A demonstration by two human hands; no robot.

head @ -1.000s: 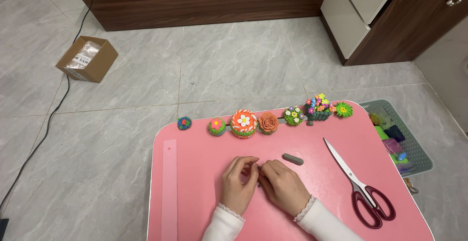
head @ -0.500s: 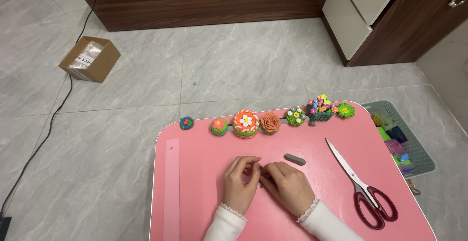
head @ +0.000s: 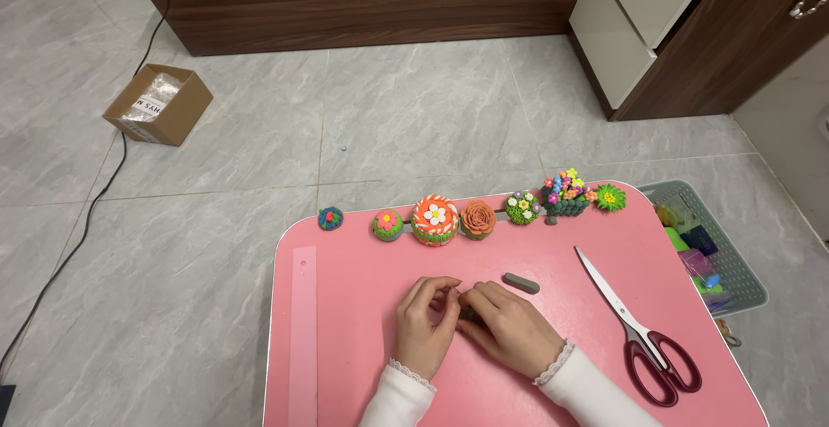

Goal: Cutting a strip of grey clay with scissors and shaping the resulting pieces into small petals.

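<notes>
Pinching a small lump of clay [head: 466, 308] between the fingertips of your left hand [head: 426, 328] and right hand [head: 509, 328], you hide most of it where the two hands meet on the pink table [head: 363, 306]. It is probably light, soft and easily dented, so grip it gently by its sides; a grey clay stick [head: 521, 283] lies just beyond your right hand.

1. The worktop [head: 363, 375] is plain pink, and the ruler [head: 302, 341] on it a paler pink.
2. The scissors [head: 635, 332] have silver blades and dark red handles.
3. The clay stick [head: 521, 283] is grey.
4. The round clay cake [head: 434, 218] is orange with white stripes and a white flower.
5. The clay rose [head: 477, 217] is orange.
6. The basket [head: 743, 263] is grey-green mesh.
7. The floor [head: 414, 116] is grey, marbled tile.
</notes>
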